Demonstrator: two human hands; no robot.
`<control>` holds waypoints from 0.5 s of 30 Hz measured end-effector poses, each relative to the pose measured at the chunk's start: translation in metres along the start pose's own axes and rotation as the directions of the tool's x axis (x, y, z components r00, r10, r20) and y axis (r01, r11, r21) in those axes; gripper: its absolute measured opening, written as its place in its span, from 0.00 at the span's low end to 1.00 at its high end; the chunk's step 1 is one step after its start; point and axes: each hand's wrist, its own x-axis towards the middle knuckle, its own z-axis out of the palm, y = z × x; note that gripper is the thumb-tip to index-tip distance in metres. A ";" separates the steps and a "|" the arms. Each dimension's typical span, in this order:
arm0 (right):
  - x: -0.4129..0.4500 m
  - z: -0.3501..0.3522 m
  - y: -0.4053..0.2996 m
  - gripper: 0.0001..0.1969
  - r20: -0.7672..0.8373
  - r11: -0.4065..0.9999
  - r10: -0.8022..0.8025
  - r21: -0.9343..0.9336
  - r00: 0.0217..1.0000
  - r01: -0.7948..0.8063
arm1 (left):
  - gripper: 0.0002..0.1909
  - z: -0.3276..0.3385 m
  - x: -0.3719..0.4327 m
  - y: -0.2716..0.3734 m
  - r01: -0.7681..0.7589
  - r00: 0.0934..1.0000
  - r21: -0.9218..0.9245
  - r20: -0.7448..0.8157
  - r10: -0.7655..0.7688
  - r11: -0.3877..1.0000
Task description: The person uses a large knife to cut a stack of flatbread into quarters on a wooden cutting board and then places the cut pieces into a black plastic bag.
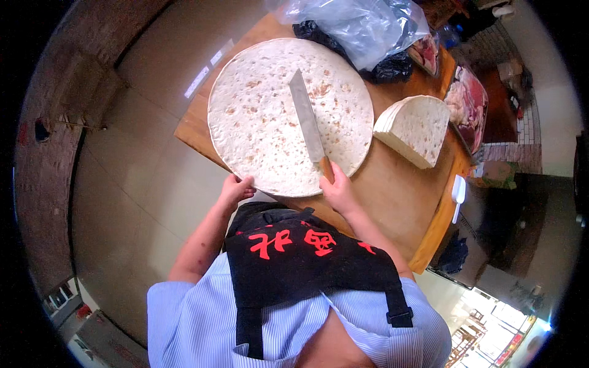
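A large round flatbread (257,124) with brown spots lies on the wooden table, its near left edge reaching past the tabletop. My left hand (238,187) pinches that near left rim. In my right hand (338,186) is the wooden handle of a long, wide-bladed knife (306,117); the blade rests over the bread and points away from me. To the right stands a thick stack of cut flatbread wedges (414,129). Whether the round bread is one sheet or several cannot be told from here.
Clear plastic bags (363,27) and black bags (391,69) lie at the table's far side. Trays of raw meat (467,106) stand beyond the wedges. A white scoop (458,195) is at the right edge of the wooden table (395,198).
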 end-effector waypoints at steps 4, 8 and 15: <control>0.007 0.009 -0.005 0.22 -0.010 0.995 -0.090 -0.044 0.996 0.089 | 0.12 -0.005 0.010 -0.007 0.017 0.999 -0.030 0.045 -0.016 0.999; 0.005 0.012 -0.026 0.21 -0.019 0.991 -0.096 -0.099 0.995 0.094 | 0.12 -0.005 0.007 -0.004 -0.009 0.999 -0.075 0.042 0.012 0.997; 0.005 0.017 -0.023 0.21 -0.040 0.991 -0.114 -0.076 0.993 0.111 | 0.12 -0.007 0.011 -0.005 0.002 0.998 -0.082 0.066 0.004 0.997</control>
